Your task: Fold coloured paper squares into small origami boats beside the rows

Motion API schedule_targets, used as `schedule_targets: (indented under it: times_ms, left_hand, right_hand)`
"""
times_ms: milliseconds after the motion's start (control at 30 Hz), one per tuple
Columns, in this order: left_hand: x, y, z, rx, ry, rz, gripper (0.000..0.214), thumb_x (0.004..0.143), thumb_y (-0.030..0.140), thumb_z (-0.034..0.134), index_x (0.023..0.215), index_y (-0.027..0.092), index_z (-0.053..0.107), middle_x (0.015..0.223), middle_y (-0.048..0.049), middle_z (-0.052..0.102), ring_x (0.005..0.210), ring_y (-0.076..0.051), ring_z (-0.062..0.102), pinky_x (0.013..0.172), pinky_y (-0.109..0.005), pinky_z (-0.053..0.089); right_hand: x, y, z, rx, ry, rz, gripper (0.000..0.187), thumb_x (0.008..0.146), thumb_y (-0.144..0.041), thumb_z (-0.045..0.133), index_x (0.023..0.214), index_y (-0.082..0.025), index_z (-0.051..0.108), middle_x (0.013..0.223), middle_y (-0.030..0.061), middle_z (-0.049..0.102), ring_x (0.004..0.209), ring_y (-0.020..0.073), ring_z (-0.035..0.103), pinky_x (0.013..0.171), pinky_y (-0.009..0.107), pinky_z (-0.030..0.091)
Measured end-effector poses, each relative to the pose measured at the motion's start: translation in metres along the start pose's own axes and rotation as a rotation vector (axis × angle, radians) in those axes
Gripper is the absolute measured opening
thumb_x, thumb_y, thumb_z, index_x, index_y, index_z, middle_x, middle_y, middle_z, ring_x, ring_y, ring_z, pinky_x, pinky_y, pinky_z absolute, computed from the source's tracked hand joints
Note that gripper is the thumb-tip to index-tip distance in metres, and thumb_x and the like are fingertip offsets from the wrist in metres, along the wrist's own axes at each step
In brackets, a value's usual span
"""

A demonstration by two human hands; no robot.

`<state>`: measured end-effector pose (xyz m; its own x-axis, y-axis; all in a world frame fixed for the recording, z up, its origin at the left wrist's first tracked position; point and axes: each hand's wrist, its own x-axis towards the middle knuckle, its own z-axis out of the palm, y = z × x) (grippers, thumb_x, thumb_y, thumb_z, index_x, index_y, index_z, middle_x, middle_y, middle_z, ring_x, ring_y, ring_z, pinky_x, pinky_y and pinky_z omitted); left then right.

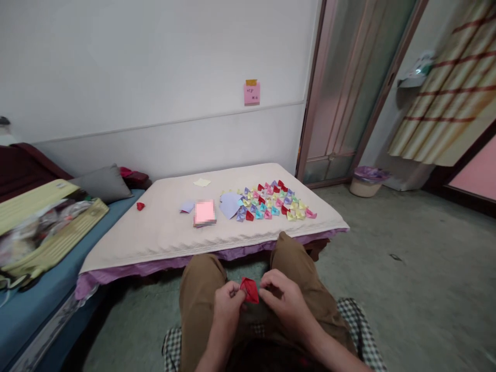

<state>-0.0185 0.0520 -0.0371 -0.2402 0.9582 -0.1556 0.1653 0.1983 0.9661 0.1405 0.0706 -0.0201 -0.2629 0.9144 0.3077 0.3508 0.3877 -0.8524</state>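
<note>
A small piece of red folded paper [249, 290] is held up between my knees. My left hand [228, 305] is closed on its left side, pinching it between thumb and fingers. Just right of the paper is my right hand [284, 297], thumb and forefinger a little apart and close to the paper's edge; contact there is hard to make out. On the low table ahead, many small folded paper pieces [268, 200] in red, yellow, blue, pink and purple are grouped at the right.
The cloth-covered table [163, 232] holds a pink-topped stack [204, 212], partly pixelated, lilac paper [230, 204], a pale yellow sheet [202, 182] and a red crumpled piece [140, 206]. A blue bed [120, 209] stands left. A lined bin [366, 182] is by the sliding door.
</note>
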Motion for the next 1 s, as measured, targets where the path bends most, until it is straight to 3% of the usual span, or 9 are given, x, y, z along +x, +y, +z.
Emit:
schedule_targets:
  times_ms: [167,300,467,633,767,867,1000]
  left_hand:
    - [0.014,0.0,0.007,0.042,-0.032,0.022,0.021,0.064,0.034,0.056,0.051,0.017,0.054,0.046,0.004,0.045,0.048,-0.012,0.039,0.048,-0.023,0.029]
    - [0.034,-0.013,0.011,0.088,-0.093,0.002,0.027,0.065,0.041,0.055,0.053,0.017,0.055,0.048,0.0031,0.047,0.049,-0.013,0.041,0.049,-0.024,0.03]
    - [0.07,-0.031,0.017,0.181,-0.059,0.016,0.029,0.065,0.045,0.056,0.054,0.019,0.057,0.049,0.0021,0.051,0.051,-0.015,0.045,0.052,-0.025,0.036]
    - [0.097,-0.021,0.026,0.231,-0.082,0.012,0.032,0.067,0.049,0.058,0.054,0.019,0.058,0.051,0.0011,0.055,0.054,-0.017,0.049,0.055,-0.025,0.04]
    - [0.117,-0.007,0.034,0.227,-0.138,0.031,0.03,0.069,0.048,0.057,0.064,0.019,0.061,0.058,0.0,0.061,0.059,-0.018,0.054,0.058,-0.025,0.042]
    - [0.141,0.003,0.035,0.251,-0.153,0.069,0.029,0.072,0.047,0.055,0.068,0.019,0.061,0.059,0.0001,0.06,0.056,-0.018,0.054,0.057,-0.027,0.042]
    - [0.192,0.027,0.034,0.371,-0.124,0.149,0.025,0.077,0.04,0.05,0.067,0.02,0.06,0.054,0.001,0.058,0.057,-0.019,0.055,0.057,-0.027,0.039]
  right_hand:
    - [0.006,0.011,0.017,-0.323,0.08,-0.199,0.005,0.075,-0.017,0.058,0.071,-0.018,0.055,0.075,0.0037,0.058,0.073,0.0189,0.05,0.067,0.03,0.036]
    - [0.021,0.028,0.026,-0.401,0.16,-0.295,0.017,0.078,-0.01,0.051,0.064,-0.019,0.05,0.068,0.0013,0.057,0.067,0.0162,0.049,0.062,0.027,0.033]
    - [0.043,0.052,0.032,-0.451,0.197,-0.352,0.008,0.071,-0.012,0.055,0.069,-0.02,0.053,0.072,0.0023,0.06,0.066,0.017,0.052,0.062,0.028,0.034]
    - [0.066,0.067,0.033,-0.479,0.228,-0.315,0.014,0.073,-0.008,0.049,0.067,-0.02,0.052,0.069,0.0021,0.06,0.064,0.0164,0.051,0.062,0.029,0.035]
    - [0.093,0.073,0.014,-0.492,0.239,-0.223,0.016,0.077,-0.009,0.047,0.066,-0.02,0.052,0.072,0.0036,0.06,0.068,0.0172,0.051,0.065,0.029,0.036]
    - [0.12,0.085,-0.017,-0.574,0.26,-0.069,0.019,0.081,-0.011,0.047,0.066,-0.019,0.054,0.069,0.0038,0.058,0.069,0.0177,0.051,0.065,0.029,0.035]
    - [0.161,0.115,-0.063,-0.818,0.183,0.144,0.021,0.086,-0.016,0.047,0.068,-0.018,0.058,0.075,0.006,0.06,0.074,0.0183,0.053,0.068,0.029,0.035]
